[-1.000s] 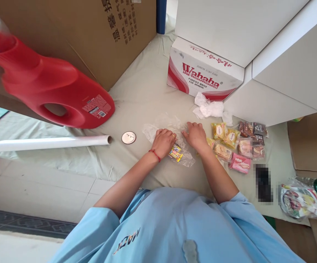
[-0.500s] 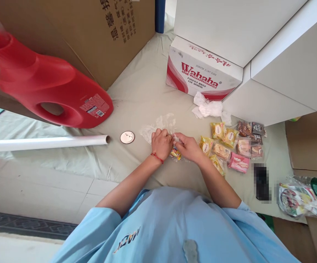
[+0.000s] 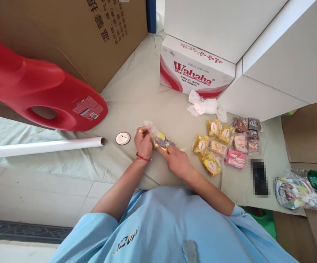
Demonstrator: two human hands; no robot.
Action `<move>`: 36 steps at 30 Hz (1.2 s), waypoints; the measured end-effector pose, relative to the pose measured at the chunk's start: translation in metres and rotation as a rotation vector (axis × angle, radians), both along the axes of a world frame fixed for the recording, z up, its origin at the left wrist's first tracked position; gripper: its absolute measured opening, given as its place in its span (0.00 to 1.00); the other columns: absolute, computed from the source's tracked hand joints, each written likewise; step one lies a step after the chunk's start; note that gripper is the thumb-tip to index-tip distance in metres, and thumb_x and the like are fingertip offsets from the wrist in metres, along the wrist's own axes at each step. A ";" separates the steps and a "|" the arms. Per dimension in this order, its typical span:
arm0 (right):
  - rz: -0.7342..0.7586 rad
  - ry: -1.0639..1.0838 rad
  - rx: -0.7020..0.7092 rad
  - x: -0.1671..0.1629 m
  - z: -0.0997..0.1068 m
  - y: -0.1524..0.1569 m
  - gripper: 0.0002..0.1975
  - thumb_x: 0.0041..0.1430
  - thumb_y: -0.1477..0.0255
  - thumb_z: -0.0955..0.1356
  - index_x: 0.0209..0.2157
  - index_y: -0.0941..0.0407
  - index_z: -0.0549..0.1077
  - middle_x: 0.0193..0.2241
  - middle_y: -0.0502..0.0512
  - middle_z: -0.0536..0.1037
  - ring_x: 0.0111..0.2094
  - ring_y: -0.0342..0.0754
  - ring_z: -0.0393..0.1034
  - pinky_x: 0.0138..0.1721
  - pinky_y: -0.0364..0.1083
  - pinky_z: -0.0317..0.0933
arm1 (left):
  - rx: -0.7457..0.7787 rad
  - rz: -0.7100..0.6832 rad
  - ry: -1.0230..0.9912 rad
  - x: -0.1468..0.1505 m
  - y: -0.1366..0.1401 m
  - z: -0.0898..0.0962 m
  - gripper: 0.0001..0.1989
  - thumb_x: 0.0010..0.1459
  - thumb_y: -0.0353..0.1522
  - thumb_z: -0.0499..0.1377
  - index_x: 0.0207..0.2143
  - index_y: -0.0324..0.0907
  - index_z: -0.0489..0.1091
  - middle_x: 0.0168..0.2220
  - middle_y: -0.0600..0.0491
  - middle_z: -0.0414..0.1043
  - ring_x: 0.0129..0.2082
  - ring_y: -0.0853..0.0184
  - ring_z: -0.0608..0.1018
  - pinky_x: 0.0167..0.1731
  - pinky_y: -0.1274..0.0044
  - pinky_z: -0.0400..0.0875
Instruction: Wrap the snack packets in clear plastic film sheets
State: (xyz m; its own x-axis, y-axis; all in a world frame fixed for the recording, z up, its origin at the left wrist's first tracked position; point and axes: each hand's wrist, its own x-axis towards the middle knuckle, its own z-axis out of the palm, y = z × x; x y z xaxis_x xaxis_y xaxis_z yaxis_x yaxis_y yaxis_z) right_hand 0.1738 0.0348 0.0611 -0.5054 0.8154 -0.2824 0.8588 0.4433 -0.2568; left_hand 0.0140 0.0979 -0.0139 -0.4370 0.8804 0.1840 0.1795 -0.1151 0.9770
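Note:
Between my hands lies a small yellow and dark snack packet (image 3: pixel 161 140), wrapped in a clear plastic bag (image 3: pixel 151 128). My left hand (image 3: pixel 143 143) is closed on the bag's gathered left end, a yellow ring on one finger and a red cord at the wrist. From the right, my right hand (image 3: pixel 178 160) grips the packet through the plastic, its index finger stretched along the near edge. Its other fingers are partly hidden. Just right of this hand are yellow-wrapped snacks (image 3: pixel 201 144), a pink wafer packet (image 3: pixel 235 159) and brown-wrapped snacks (image 3: pixel 240 125).
A round white disc (image 3: pixel 122 138) lies left of my hands, beside a white roll (image 3: pixel 46 147). A big red jug (image 3: pixel 49 91) stands behind it. Farther back are a Wahaha carton (image 3: pixel 197 69), crumpled white tissue (image 3: pixel 203 105) and white cabinets (image 3: pixel 216 29). A bagged item (image 3: pixel 292 193) lies at right.
My hands have moved apart, the left one leftward. The bag, earlier spread out and bunched under them, is now drawn around the packet, which shows more fully. The view has shifted slightly.

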 end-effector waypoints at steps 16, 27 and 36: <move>-0.060 -0.031 -0.087 -0.008 0.015 -0.002 0.31 0.72 0.75 0.56 0.71 0.40 0.59 0.53 0.61 0.73 0.50 0.57 0.69 0.44 0.51 0.69 | -0.488 -0.215 0.671 -0.030 0.007 0.033 0.49 0.54 0.45 0.62 0.73 0.34 0.49 0.67 0.32 0.63 0.69 0.40 0.63 0.67 0.50 0.56; -0.060 0.052 -0.076 0.001 0.004 0.003 0.29 0.71 0.75 0.59 0.67 0.38 0.67 0.48 0.60 0.75 0.45 0.56 0.72 0.40 0.49 0.68 | -0.389 -0.268 0.357 -0.061 0.003 0.020 0.09 0.51 0.40 0.63 0.31 0.43 0.75 0.31 0.53 0.74 0.33 0.62 0.77 0.41 0.70 0.75; -0.174 0.237 -0.118 0.005 -0.010 0.000 0.18 0.74 0.71 0.58 0.56 0.52 0.74 0.47 0.60 0.76 0.48 0.53 0.70 0.46 0.49 0.67 | -0.034 -0.377 0.516 0.016 -0.075 0.037 0.12 0.69 0.34 0.53 0.50 0.43 0.73 0.57 0.44 0.76 0.66 0.58 0.71 0.66 0.60 0.67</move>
State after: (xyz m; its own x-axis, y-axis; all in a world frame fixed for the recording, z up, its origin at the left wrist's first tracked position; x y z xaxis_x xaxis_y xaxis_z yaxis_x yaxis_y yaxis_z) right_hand 0.1785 0.0351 0.0507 -0.4244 0.8638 -0.2716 0.8291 0.2502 -0.5000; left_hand 0.0298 0.0229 0.0231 0.0415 0.9654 0.2574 0.5812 -0.2329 0.7797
